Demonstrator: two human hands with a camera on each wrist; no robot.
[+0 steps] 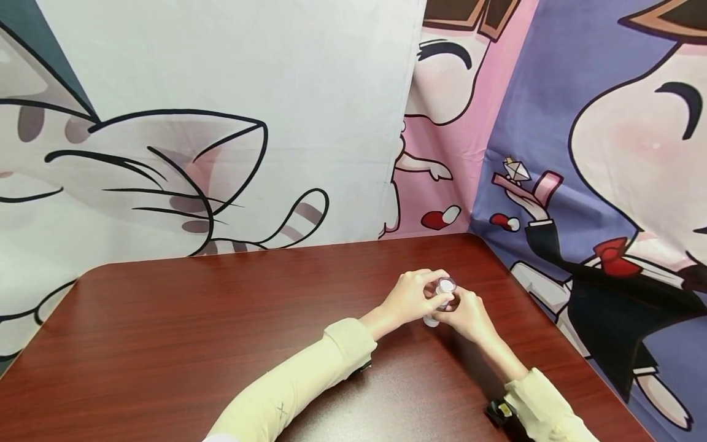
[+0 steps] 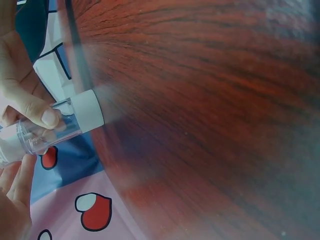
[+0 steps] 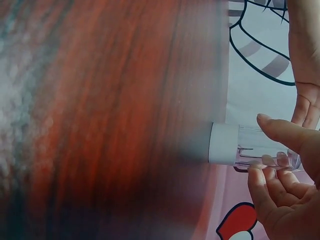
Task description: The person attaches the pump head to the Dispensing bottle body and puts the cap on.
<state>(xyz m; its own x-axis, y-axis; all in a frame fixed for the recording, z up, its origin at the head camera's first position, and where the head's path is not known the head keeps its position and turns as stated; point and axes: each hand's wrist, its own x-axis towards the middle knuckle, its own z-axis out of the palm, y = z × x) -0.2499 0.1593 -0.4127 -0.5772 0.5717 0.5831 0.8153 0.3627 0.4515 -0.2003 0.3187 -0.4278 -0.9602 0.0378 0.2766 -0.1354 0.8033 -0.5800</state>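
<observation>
A small clear cylindrical bottle (image 1: 446,286) with a white base and a white part near its top stands between both hands over the right part of the table. My left hand (image 1: 411,296) grips it round the top, thumb on the near side and fingers on the far side. Lower down, my right hand (image 1: 469,316) holds the clear body; in the right wrist view its thumb and fingers (image 3: 262,192) pinch it from two sides. The white base (image 2: 88,111) points down, close over the tabletop. Part of the upper end is hidden behind fingers.
The dark red wooden table (image 1: 221,325) has rounded far corners. Behind it hangs a white cloth (image 1: 331,123) with a cartoon cat, and a pink and purple cloth (image 1: 530,92) with cartoon figures runs along the right edge.
</observation>
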